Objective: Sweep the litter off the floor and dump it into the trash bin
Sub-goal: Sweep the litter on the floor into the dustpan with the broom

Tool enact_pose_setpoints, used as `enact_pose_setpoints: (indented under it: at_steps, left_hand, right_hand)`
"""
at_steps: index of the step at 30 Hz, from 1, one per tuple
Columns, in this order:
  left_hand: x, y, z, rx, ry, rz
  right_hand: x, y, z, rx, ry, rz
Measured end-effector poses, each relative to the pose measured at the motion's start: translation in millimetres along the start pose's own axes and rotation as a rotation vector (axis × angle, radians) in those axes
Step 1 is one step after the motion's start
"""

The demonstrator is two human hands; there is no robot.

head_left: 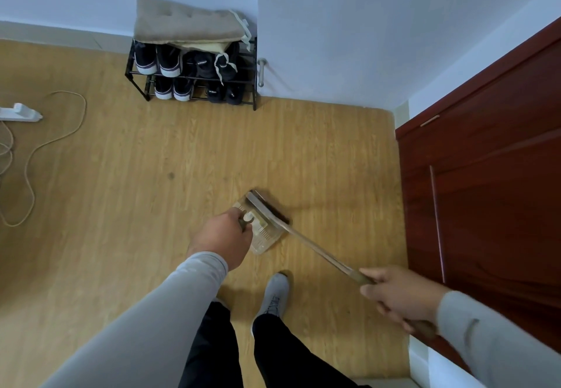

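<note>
Both hands are busy: right hand (400,293) grips the broom (306,242) handle, left hand (223,237) holds the clear dustpan (261,236) flat on the floor (136,175), bristles at its lip. Sweeping seems nearly finished; dumping remains, no bin visible.

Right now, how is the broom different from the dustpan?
The broom is long and thin, with a brown handle and dark bristles; the dustpan is short, wide and see-through. The right hand grips the broom far up its handle; the left hand grips the dustpan close to its tray. Both touch the wooden floor together.
</note>
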State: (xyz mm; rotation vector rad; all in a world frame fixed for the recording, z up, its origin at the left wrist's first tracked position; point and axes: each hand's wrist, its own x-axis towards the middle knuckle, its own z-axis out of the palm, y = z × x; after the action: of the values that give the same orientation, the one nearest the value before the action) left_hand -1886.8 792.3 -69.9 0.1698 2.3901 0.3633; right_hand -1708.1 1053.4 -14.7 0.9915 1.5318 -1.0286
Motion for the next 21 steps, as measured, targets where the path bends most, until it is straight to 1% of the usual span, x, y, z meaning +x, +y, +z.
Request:
enact_pose_setpoints:
  at_steps: [3,7,8,11,13,14,17,19,21]
  left_hand:
    - [-1,-1,0,0.010,0.004,0.001]
    - [-4,2,1,0.009,0.010,-0.001]
    - [-4,3,1,0.009,0.014,-0.001]
    - [-4,4,1,0.011,0.028,0.005]
    - [-3,3,2,0.013,0.036,0.008]
    - [-2,2,2,0.014,0.039,0.010]
    - [-1,1,3,0.014,0.045,0.022]
    - [-1,1,4,0.019,0.046,0.023]
    - [-4,-1,5,0.018,0.045,0.027]
  right_hand:
    - [-26,19,-38,0.043,0.066,-0.034]
    - [-23,16,-37,-0.027,0.235,-0.063]
    - [-14,11,-32,-0.062,0.284,-0.067]
    - [19,-8,-8,-0.272,0.391,-0.023]
    - [36,-14,16,-0.294,0.373,0.017]
    - [41,-12,28,-0.282,0.335,0.028]
    - [34,-5,46,-0.200,0.137,0.020]
    - [21,6,33,-0.129,0.041,0.008]
    - [7,23,4,-0.060,0.013,-0.008]
